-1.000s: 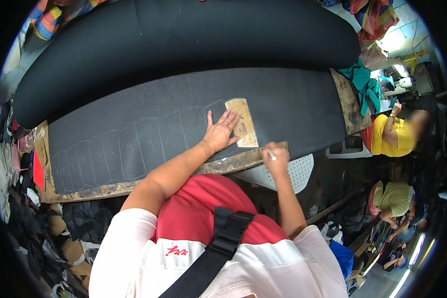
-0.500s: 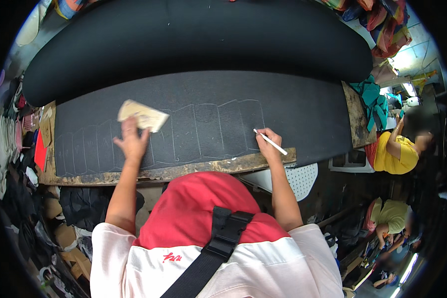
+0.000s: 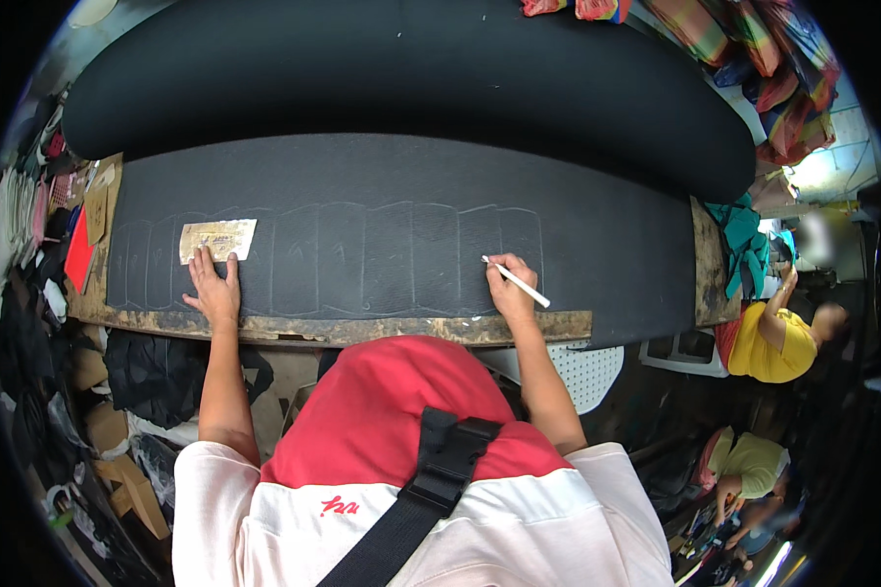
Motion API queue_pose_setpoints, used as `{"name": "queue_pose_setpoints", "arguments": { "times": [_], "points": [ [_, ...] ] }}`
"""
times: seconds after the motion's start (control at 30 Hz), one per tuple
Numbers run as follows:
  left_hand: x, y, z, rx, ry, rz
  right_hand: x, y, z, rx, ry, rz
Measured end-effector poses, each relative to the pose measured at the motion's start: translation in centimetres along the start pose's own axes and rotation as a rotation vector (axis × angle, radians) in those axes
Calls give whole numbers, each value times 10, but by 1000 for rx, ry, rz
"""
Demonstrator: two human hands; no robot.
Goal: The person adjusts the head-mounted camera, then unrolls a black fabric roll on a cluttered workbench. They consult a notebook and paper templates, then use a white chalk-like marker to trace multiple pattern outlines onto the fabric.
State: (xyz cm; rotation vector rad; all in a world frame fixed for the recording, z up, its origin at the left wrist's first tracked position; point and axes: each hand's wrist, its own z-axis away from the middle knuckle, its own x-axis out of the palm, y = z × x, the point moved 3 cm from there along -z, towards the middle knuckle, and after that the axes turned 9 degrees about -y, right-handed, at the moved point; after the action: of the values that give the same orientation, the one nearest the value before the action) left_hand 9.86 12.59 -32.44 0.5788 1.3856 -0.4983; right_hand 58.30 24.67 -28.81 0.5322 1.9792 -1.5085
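Note:
Black sheet material (image 3: 617,235) lies over the table, with a row of pale outlined shapes drawn along its near side. A tan cardboard pattern piece (image 3: 219,242) rests flat on the left part of that row. My left hand (image 3: 213,292) is open, fingers spread and fingertips on the piece's near edge. Further right, my right hand (image 3: 512,292) grips a slim white pen (image 3: 524,283). Its tip points up and left, close above or on the sheet by the right-hand outlines; I cannot tell whether it touches.
A large black roll (image 3: 411,78) spans the table's far side. The worn wooden edge (image 3: 411,329) runs along the front. A red flat item (image 3: 78,252) lies at the left end. Below right are a white perforated seat (image 3: 587,377) and a person in yellow (image 3: 773,342).
My left hand has moved left, and the pattern piece, tilted before, now lies flat there. My right hand stays on the right with the pen. The view has shifted slightly.

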Motion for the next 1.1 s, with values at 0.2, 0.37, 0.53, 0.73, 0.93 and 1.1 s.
{"name": "queue_pose_setpoints", "arguments": {
  "times": [0.2, 0.37, 0.53, 0.73, 0.93, 1.1],
  "points": [
    [-3, 1, 2, -8, 8, 17, 0, 13, 5, 100, -40, -38],
    [-4, 2, 2, -26, 2, 13, 7, -17, -5, 204, -283, 52],
    [-4, 2, 4, -32, -5, 40, 58, -55, -23, -179, -3, -35],
    [-8, 4, 5, -27, 15, 81, 56, -40, -21, -8, -123, -82],
    [-10, 7, 4, -58, -17, 73, 59, -61, -26, 213, -471, 14],
    [-7, 3, 2, -43, -13, 74, 113, -79, -30, -11, -242, -138]
  ]
}}
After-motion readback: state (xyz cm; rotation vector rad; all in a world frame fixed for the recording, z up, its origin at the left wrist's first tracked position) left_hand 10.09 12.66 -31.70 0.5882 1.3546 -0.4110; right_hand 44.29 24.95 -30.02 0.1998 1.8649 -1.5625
